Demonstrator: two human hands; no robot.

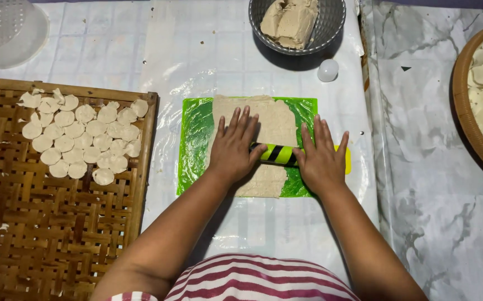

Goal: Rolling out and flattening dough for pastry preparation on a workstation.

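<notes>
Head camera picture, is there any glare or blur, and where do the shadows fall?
Head view: sharp throughout; soft glare on the clear plastic sheet and green sheet; a dark shadow sits below the grey basket; faint shadows under the left hand and right hand.

Bright, even overhead light, sharp throughout, with soft glare on the plastic sheet [197, 50] and short shadows.

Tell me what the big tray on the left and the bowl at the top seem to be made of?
The tray looks like woven bamboo or cane strips in a wooden frame, brown and matte: the basket-weave pattern shows. The bowl seems to be grey plastic, judging by its perforated, mesh-like wall, though coated metal is possible.
</notes>
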